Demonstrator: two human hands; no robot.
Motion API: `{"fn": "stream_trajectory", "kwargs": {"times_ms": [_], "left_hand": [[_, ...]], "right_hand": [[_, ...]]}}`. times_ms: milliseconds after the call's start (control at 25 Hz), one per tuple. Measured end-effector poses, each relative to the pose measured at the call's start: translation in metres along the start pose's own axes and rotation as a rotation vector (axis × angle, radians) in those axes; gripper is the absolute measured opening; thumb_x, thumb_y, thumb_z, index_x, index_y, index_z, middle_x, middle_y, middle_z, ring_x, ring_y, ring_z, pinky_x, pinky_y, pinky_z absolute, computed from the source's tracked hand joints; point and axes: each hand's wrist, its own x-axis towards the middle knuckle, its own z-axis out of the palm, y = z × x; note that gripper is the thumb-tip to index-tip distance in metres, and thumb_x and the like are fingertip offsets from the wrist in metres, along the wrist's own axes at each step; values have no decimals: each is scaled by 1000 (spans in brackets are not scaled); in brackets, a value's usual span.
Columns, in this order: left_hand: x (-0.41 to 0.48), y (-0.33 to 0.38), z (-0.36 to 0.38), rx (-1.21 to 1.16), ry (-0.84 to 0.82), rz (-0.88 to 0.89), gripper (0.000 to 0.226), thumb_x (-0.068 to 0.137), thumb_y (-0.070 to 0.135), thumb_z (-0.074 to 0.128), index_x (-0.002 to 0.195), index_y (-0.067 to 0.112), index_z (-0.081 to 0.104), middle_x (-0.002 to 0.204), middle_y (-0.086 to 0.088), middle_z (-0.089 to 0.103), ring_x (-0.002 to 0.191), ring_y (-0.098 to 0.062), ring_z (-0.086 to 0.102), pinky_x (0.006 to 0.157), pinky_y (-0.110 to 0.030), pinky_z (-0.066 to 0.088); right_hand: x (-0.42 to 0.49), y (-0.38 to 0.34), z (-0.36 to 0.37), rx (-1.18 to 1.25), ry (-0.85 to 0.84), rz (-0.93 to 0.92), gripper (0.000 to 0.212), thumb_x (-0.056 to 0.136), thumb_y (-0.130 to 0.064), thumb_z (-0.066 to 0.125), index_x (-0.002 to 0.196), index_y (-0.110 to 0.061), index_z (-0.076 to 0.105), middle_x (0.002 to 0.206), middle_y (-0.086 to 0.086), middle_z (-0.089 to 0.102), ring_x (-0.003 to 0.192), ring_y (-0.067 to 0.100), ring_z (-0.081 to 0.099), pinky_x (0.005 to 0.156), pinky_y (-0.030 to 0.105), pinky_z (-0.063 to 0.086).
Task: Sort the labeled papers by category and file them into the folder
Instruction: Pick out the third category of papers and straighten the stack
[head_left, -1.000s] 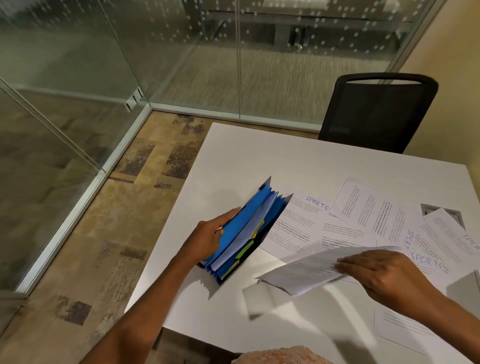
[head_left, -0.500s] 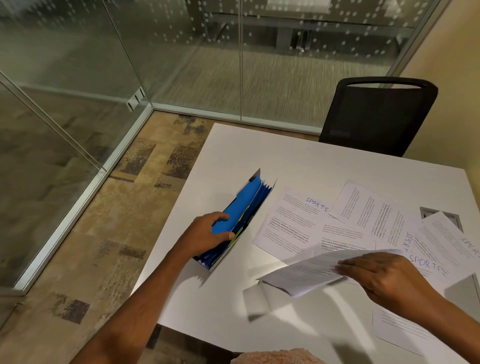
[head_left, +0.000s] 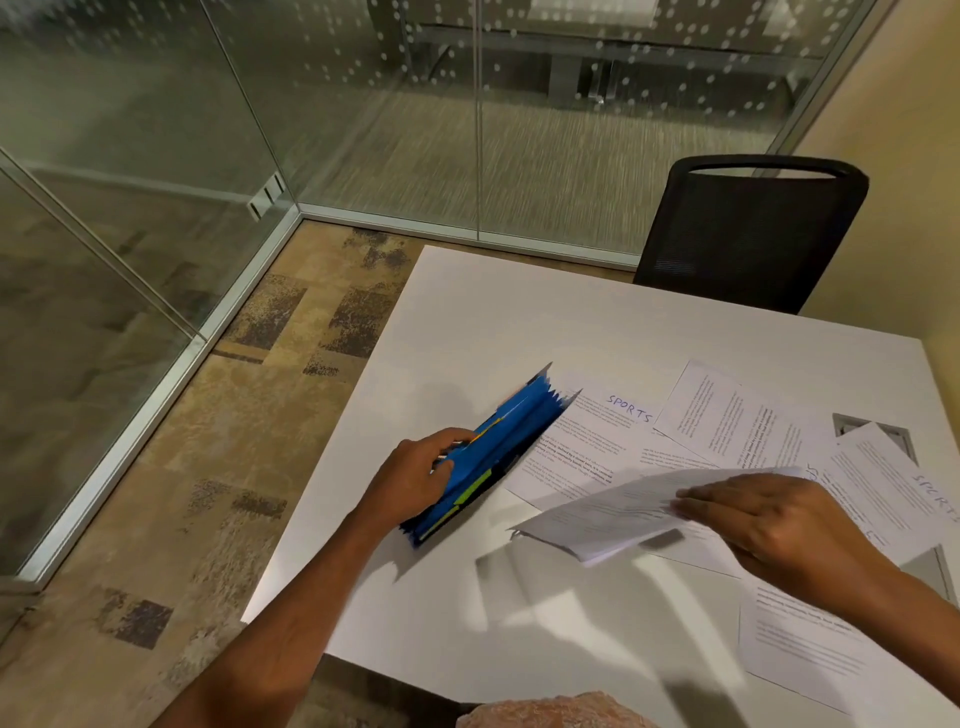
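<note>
A blue expanding folder (head_left: 506, 447) with coloured tabs stands on its spine on the white table (head_left: 519, 322), its pockets fanned apart. My left hand (head_left: 415, 480) grips its near left side, fingers among the dividers. My right hand (head_left: 779, 519) holds a thin stack of printed papers (head_left: 608, 514) just above the table, to the right of the folder. A sheet marked SPORTS (head_left: 597, 441) lies flat beside the folder, partly under the held stack.
More printed sheets (head_left: 727, 415) spread over the table's right side, one (head_left: 904, 478) also marked SPORTS, another (head_left: 810, 644) near the front edge. A black mesh chair (head_left: 748, 234) stands behind the table. Glass walls enclose the room on the left and back.
The folder closed up and swung left half a second ago, then spread open again now. My left hand's fingers moved over its top edge. My right hand barely moved.
</note>
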Motion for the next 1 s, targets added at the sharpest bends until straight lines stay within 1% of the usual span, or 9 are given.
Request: {"fn": "stream_trajectory", "kwargs": {"times_ms": [120, 320, 520, 640, 680, 720, 760, 880, 1000], "left_hand": [[-3, 7, 7, -60, -47, -4, 68, 101, 5, 51, 148, 54, 48, 120, 2, 74, 118, 11, 63, 94, -15, 55], [-1, 6, 23, -168, -78, -69, 64, 102, 6, 55, 149, 50, 50, 128, -6, 74, 117, -3, 68, 90, -12, 53], [-2, 10, 29, -239, -82, -143, 60, 102, 10, 60, 141, 55, 54, 128, -7, 72, 113, -3, 68, 81, -9, 53], [-3, 14, 29, -245, -86, -160, 58, 103, 9, 59, 144, 50, 55, 129, -7, 73, 92, 5, 70, 71, -11, 53], [-4, 17, 28, -250, -87, -163, 57, 103, 8, 58, 145, 46, 55, 129, -6, 73, 77, 6, 69, 65, -12, 52], [-6, 20, 28, -255, -86, -168, 56, 103, 6, 57, 147, 42, 55, 128, -5, 73, 65, 5, 67, 60, -14, 50], [-7, 23, 28, -260, -85, -172, 56, 103, 5, 57, 148, 40, 55, 128, -4, 73, 60, 4, 65, 57, -14, 49], [-8, 26, 28, -273, -88, -177, 56, 103, 9, 58, 146, 44, 54, 128, -2, 73, 75, -3, 74, 61, -20, 56], [-10, 28, 29, -305, -88, -199, 54, 104, 9, 57, 147, 42, 54, 127, -1, 75, 83, 0, 74, 63, -19, 57]], "right_hand": [[15, 9, -23, -38, 35, -11, 34, 88, -3, 74, 118, -16, 84, 113, 1, 82, 95, 22, 82, 85, 39, 65], [37, 19, -63, -105, 94, -100, 28, 100, -9, 68, 124, -16, 82, 121, 2, 80, 104, 22, 80, 86, 46, 66], [59, 34, -72, -205, 104, -204, 29, 104, -10, 63, 128, -14, 80, 123, 6, 80, 105, 27, 80, 85, 50, 66], [75, 39, -57, -239, 53, -300, 40, 114, -17, 43, 125, -10, 80, 119, 12, 81, 99, 31, 81, 83, 50, 67], [81, 38, -50, -254, 16, -322, 35, 112, -17, 49, 124, -9, 80, 118, 13, 81, 98, 31, 81, 84, 50, 67], [86, 37, -44, -262, -19, -339, 26, 104, -14, 64, 122, -8, 81, 116, 14, 81, 97, 32, 82, 84, 49, 67], [91, 33, -40, -266, -61, -344, 29, 91, -12, 80, 120, -7, 81, 114, 15, 81, 96, 32, 82, 83, 49, 66], [102, 24, -27, -288, -196, -381, 49, 66, -14, 100, 111, -7, 83, 109, 14, 82, 92, 32, 82, 82, 49, 66], [105, 15, -12, -309, -246, -441, 36, 77, -16, 93, 110, -9, 80, 107, 13, 81, 91, 31, 82, 83, 48, 68]]}}
